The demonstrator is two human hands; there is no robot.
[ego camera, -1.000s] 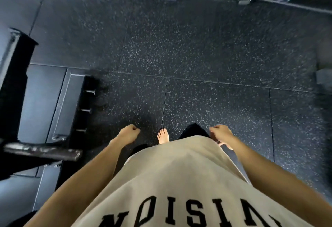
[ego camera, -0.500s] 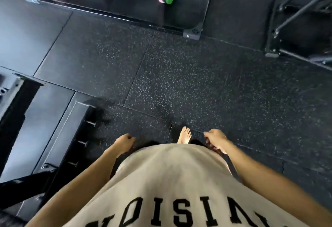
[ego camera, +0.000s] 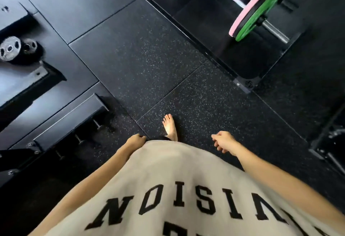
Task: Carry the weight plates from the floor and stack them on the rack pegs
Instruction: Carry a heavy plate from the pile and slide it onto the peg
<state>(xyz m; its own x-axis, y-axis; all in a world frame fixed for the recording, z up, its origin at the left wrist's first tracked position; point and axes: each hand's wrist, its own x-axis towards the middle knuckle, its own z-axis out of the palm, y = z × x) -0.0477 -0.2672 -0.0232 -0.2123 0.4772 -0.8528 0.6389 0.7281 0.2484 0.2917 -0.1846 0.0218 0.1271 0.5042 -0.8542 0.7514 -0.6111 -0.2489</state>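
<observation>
Both hands: left hand [ego camera: 136,139] and right hand [ego camera: 223,141] hang loosely curled, empty.
Plates: pink and green round weight plates [ego camera: 257,11], one o'clock.

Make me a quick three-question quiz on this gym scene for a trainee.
1. True or false: the left hand carries a weight plate.
2. On the barbell, which plate sits nearest the free end? A. green plate B. pink plate C. blue plate
3. Fill in: the small grey plates lie to the person's ____.
Key: 1 false; 2 A; 3 left.
</observation>
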